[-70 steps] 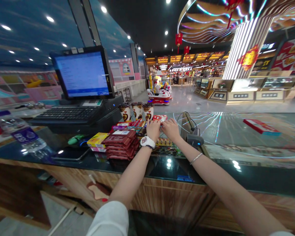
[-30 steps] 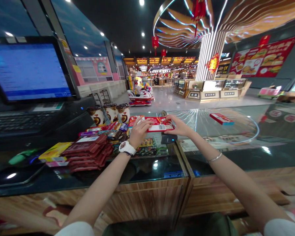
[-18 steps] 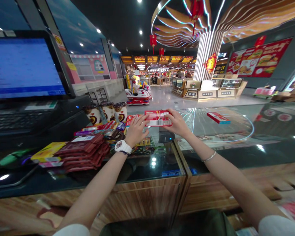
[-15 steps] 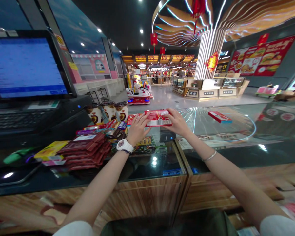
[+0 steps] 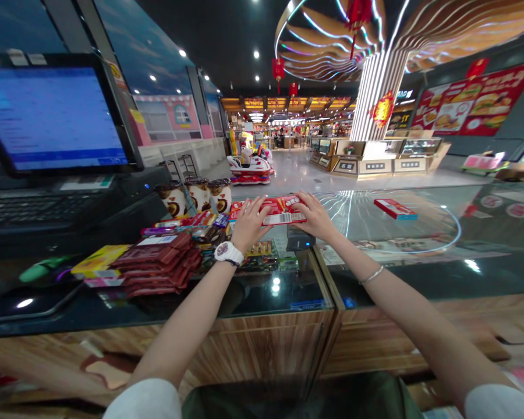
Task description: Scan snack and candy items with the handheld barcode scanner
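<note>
Between my two hands is a red snack box (image 5: 283,208), its barcode edge turned toward me. My left hand (image 5: 250,224), with a white watch on the wrist, grips the box's left end. At the right end, the fingers and thumb of my right hand (image 5: 315,217) close on it. Part of another red pack (image 5: 236,208) shows behind my left hand. Just under the held box, a small black device (image 5: 300,240) with a blue light rests on the glass counter. Farther right lies a second red box (image 5: 395,209) with a blue side, touched by neither hand.
Left of my hands are a pile of dark red packets (image 5: 159,265), a yellow box (image 5: 98,262), assorted wrapped sweets (image 5: 201,224) and several patterned cups (image 5: 196,195). A monitor (image 5: 56,116) and keyboard (image 5: 30,209) stand at far left. The glass counter's (image 5: 266,297) front edge faces me.
The box's near edge has tilted slightly, and more of its printed face shows. Both hands keep their grip. The whole view has shifted a little to the right.
</note>
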